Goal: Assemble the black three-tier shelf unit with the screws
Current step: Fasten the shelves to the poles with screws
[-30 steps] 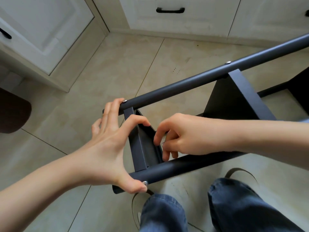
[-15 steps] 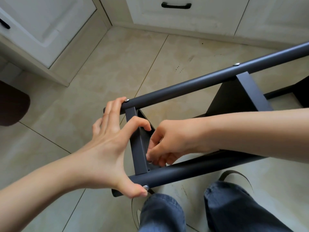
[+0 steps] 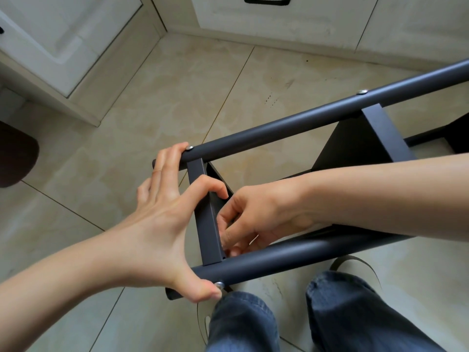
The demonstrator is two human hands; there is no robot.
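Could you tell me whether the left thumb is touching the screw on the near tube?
Touching. The head view shows the left hand's thumb tip pressed against the screw head on the near tube.

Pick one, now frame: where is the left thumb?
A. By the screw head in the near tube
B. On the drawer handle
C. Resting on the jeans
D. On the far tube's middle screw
A: the left hand spans the shelf end, and its thumb tip presses beside the silver screw head low on the near tube, while its fingers reach the far tube.
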